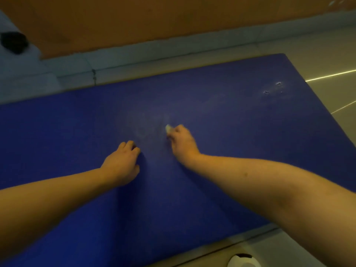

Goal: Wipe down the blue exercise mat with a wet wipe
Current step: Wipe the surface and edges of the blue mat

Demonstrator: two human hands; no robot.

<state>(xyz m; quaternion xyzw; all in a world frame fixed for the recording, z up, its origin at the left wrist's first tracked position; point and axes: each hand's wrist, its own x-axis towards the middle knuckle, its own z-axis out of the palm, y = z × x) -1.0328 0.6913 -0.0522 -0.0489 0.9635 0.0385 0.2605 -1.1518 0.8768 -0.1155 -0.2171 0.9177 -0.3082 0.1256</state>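
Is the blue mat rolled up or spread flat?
Spread flat: the blue mat lies unrolled; right hand holds the wet wipe on it.

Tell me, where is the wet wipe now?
In the head view, the wet wipe is held in the right hand, near the middle of the blue mat, right of the left hand.

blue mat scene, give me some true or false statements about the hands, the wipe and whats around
1. The right hand holds the wet wipe against the blue mat. True.
2. The left hand holds a second wipe. False: it rests on the mat, holding nothing.
3. Pale marks show near the mat's far right corner. True.
4. The dark object lies on the mat. False: it lies off the mat, by the wall.
5. The mat lies on carpet. False: on a tiled floor.
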